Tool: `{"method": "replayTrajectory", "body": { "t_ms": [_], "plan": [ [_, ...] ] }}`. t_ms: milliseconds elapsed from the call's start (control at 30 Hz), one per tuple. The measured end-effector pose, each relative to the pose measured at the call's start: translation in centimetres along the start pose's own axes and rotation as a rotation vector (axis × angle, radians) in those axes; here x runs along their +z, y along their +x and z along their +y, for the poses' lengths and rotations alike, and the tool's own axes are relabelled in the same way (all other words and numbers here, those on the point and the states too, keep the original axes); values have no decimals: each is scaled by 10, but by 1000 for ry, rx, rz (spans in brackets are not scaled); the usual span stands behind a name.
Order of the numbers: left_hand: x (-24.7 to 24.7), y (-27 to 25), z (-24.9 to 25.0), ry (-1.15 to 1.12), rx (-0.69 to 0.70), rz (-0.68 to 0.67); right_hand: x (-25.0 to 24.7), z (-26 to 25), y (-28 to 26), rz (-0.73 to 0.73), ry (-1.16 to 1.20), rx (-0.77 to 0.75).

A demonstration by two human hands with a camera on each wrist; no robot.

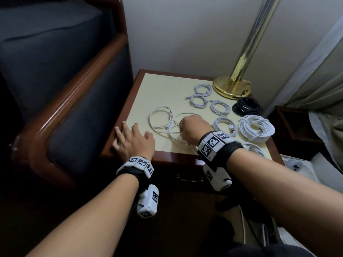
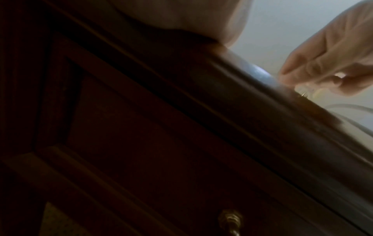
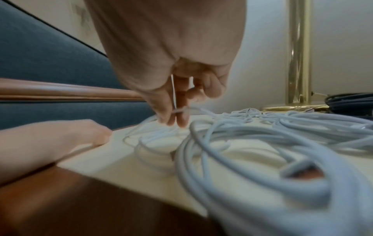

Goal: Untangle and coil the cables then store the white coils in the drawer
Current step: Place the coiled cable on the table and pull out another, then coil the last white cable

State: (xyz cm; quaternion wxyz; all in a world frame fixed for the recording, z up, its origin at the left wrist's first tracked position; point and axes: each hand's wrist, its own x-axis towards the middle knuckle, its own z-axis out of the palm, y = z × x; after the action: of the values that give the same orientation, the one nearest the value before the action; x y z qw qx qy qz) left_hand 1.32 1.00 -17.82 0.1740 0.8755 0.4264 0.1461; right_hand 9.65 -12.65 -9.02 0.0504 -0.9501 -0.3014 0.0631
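Note:
Several white cable coils lie on the cream top of the nightstand, with a thick white coil at the right and a black coil by the lamp. A loose white cable sprawls in loops at the front middle. My right hand hovers over it, and its fingertips pinch a strand of the loose white cable. My left hand rests flat with spread fingers on the front left corner of the top. The drawer front below is closed, with a brass handle.
A brass floor lamp base stands at the back right corner of the top. A dark blue armchair with a wooden arm presses against the left side. Bedding and a curtain are to the right. More cords lie on the floor below.

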Motion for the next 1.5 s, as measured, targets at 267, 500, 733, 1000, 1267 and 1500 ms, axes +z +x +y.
{"method": "replayTrajectory", "body": {
  "t_ms": [267,500,733,1000,1267,1500],
  "plan": [
    [1,1,0,8,16,11,-76,23,39,484,529,189],
    [-8,1,1,8,21,-81,-155,16,12,665,1053,42],
    [-68,20,8,-283,-58,-547,-223,-4,-37,696,1131,-142],
    [-170,-9,41,-796,38,-307,-292,-32,-118,787,1233,-250],
    [-248,-79,63,-1084,370,-662,-315,-46,-205,842,1220,-311],
    [-286,-121,59,-886,473,-854,-307,-42,-270,867,1185,-207]
  ]
}}
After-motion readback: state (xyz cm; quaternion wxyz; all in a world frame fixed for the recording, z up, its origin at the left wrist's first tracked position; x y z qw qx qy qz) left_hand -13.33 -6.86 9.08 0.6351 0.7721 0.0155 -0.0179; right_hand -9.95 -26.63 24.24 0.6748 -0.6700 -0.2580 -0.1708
